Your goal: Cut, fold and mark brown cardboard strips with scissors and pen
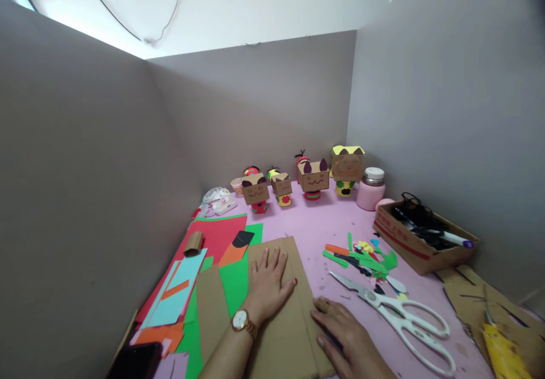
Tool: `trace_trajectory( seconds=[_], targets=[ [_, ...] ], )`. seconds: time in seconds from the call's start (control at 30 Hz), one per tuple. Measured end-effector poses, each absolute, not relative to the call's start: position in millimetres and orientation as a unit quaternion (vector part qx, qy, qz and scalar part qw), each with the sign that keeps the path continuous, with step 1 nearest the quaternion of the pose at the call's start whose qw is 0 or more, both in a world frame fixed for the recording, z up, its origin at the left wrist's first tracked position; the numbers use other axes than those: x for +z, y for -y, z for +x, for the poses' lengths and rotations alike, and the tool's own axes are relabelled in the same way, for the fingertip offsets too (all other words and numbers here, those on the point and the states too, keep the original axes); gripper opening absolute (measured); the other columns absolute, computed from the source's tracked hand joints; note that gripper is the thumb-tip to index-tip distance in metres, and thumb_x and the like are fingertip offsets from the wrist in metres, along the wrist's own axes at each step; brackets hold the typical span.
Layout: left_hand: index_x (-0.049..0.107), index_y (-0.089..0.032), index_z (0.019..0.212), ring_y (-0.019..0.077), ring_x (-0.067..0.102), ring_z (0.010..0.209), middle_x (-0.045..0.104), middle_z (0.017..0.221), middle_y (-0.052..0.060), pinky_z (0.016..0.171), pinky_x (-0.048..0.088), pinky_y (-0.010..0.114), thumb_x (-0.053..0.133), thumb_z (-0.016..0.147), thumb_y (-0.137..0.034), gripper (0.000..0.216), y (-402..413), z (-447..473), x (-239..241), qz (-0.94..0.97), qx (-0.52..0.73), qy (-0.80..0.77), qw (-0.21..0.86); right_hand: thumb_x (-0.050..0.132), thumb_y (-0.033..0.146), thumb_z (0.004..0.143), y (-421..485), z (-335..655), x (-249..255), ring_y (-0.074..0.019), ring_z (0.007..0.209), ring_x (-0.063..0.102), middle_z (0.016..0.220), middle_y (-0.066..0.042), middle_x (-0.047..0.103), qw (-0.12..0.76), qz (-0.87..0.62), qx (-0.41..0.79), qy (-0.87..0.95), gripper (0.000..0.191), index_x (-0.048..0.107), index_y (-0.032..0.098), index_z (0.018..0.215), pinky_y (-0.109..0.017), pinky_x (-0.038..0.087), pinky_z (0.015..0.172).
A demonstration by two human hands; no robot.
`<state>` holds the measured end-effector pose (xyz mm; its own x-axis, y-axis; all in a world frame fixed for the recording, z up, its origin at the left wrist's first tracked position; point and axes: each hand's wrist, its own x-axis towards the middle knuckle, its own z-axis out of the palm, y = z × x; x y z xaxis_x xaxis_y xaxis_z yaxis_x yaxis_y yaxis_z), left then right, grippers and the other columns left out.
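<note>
A large brown cardboard sheet (272, 345) with a long crease near its right side lies in front of me. My left hand (269, 282), a watch on its wrist, presses flat on the sheet with fingers spread. At the right edge of the same sheet, my right hand (343, 333) has bent fingers and its thumb over the border; a dark patch between thumb and fingers is unclear. Beside that hand lie white-handled scissors (395, 316), blades parted. A narrower cardboard piece (210, 305) rests left of the sheet, on green paper (234, 277).
Several cat-faced cardboard figures (314, 177) stand at the back, near a pink jar (370, 190). Paper scraps (366, 260) and a box of pens (404, 237) are at right. A yellow-handled tool (502, 350), a phone (135, 361) and red paper (213, 240) surround the work. Grey partitions enclose the table.
</note>
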<state>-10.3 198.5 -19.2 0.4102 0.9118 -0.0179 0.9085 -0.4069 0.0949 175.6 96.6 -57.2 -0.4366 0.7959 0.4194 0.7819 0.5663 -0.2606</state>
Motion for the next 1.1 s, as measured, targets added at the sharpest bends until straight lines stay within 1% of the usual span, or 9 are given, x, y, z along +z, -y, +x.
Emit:
trace_trajectory(
  seconds=[0.2, 0.33, 0.5, 0.73, 0.87, 1.0, 1.1],
  targets=[
    [0.027, -0.026, 0.139, 0.0317, 0.012, 0.136, 0.023, 0.149, 0.007, 0.103, 0.015, 0.059, 0.027, 0.081, -0.057, 0.066, -198.0, -10.4, -17.8, 0.839, 0.022, -0.542, 0.044, 0.052, 0.020, 0.078, -96.2, 175.9, -61.8, -0.0298, 0.104, 0.061, 0.113, -0.018, 0.065, 0.273, -0.465, 0.008, 0.842, 0.033, 0.063, 0.011, 0.109, -0.046, 0.055, 0.082],
    [0.027, -0.027, 0.139, 0.0319, 0.013, 0.136, 0.024, 0.149, 0.005, 0.103, 0.016, 0.059, 0.029, 0.080, -0.057, 0.065, -198.4, -10.4, -17.7, 0.842, 0.022, -0.537, 0.046, 0.051, 0.019, 0.078, -98.1, 175.7, -64.2, -0.0300, 0.105, 0.060, 0.115, -0.018, 0.064, 0.279, -0.466, 0.021, 0.839, 0.034, 0.062, 0.012, 0.109, -0.046, 0.054, 0.082],
    [0.027, -0.026, 0.139, 0.0328, 0.014, 0.135, 0.023, 0.149, 0.006, 0.102, 0.016, 0.060, 0.029, 0.081, -0.056, 0.065, -198.3, -9.3, -20.2, 0.837, 0.027, -0.545, 0.043, 0.051, 0.020, 0.078, -100.3, 175.9, -64.8, -0.0315, 0.105, 0.060, 0.115, -0.019, 0.063, 0.270, -0.466, 0.034, 0.842, 0.034, 0.063, 0.011, 0.109, -0.048, 0.053, 0.083],
    [0.027, -0.027, 0.138, 0.0317, 0.014, 0.135, 0.024, 0.148, 0.004, 0.103, 0.016, 0.060, 0.030, 0.081, -0.055, 0.064, -198.6, -8.7, -20.4, 0.840, 0.026, -0.541, 0.042, 0.048, 0.020, 0.081, -99.4, 175.6, -65.1, -0.0315, 0.107, 0.059, 0.117, -0.019, 0.062, 0.250, -0.467, 0.029, 0.848, 0.035, 0.061, 0.010, 0.111, -0.049, 0.053, 0.084],
    [0.028, -0.026, 0.138, 0.0322, 0.016, 0.135, 0.024, 0.148, 0.005, 0.102, 0.018, 0.060, 0.030, 0.081, -0.056, 0.065, -199.4, -8.3, -19.7, 0.841, 0.024, -0.540, 0.040, 0.048, 0.020, 0.080, -98.2, 176.5, -65.2, -0.0313, 0.107, 0.058, 0.117, -0.019, 0.062, 0.248, -0.467, 0.039, 0.848, 0.035, 0.062, 0.010, 0.110, -0.048, 0.052, 0.085],
    [0.029, -0.025, 0.138, 0.0328, 0.016, 0.135, 0.024, 0.148, 0.005, 0.102, 0.019, 0.060, 0.031, 0.081, -0.056, 0.065, -200.2, -7.7, -20.0, 0.840, 0.028, -0.540, 0.034, 0.045, 0.019, 0.082, -97.9, 176.3, -65.6, -0.0303, 0.109, 0.057, 0.117, -0.019, 0.063, 0.281, -0.471, 0.072, 0.833, 0.034, 0.061, 0.011, 0.111, -0.049, 0.051, 0.087],
    [0.028, -0.026, 0.138, 0.0327, 0.017, 0.135, 0.025, 0.148, 0.005, 0.102, 0.019, 0.061, 0.030, 0.080, -0.057, 0.065, -200.2, -7.7, -21.2, 0.840, 0.030, -0.541, 0.033, 0.039, 0.015, 0.084, -96.3, 174.8, -62.2, -0.0256, 0.110, 0.057, 0.115, -0.018, 0.064, 0.328, -0.487, 0.121, 0.800, 0.033, 0.060, 0.013, 0.110, -0.045, 0.051, 0.090]
  ],
)
